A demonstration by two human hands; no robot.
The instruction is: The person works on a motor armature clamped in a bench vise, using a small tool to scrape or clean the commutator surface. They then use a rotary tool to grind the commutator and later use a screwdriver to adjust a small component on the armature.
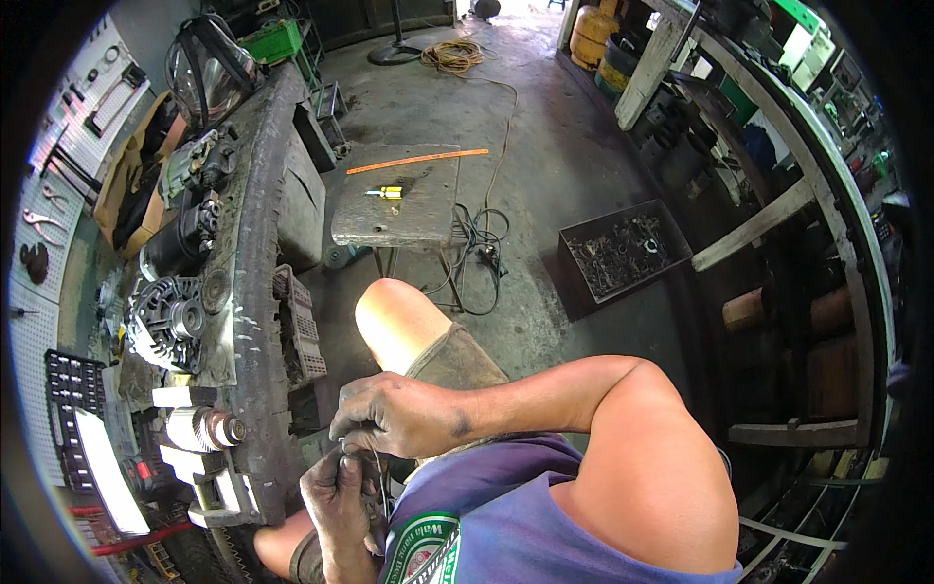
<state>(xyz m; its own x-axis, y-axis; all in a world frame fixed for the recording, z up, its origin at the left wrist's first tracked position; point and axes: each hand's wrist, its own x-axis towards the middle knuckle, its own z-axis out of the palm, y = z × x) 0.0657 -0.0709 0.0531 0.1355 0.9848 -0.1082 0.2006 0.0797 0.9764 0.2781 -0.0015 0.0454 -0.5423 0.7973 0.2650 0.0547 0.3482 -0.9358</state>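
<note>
Close in front of my body, my left hand (336, 494) and my right hand (381, 416) meet with their fingers pinched together. Whatever sits between the fingertips is too small and too covered to name. A thin dark strand shows beside the left hand, below the right one. Both hands are smudged with dark grease. To their left, on the workbench (255, 195), lies a ribbed metal rotor (201, 428) resting on pale blocks. Beyond it stands an opened alternator (167, 323) with a round pulley-like face.
A low wooden stool (394, 219) ahead carries an orange strip (418, 161) and a yellow-handled screwdriver (389, 192). Black cable (479, 238) tangles beside it. A metal tray of scrap (623, 251) stands on the floor. Wooden shelving (769, 219) lines the right side.
</note>
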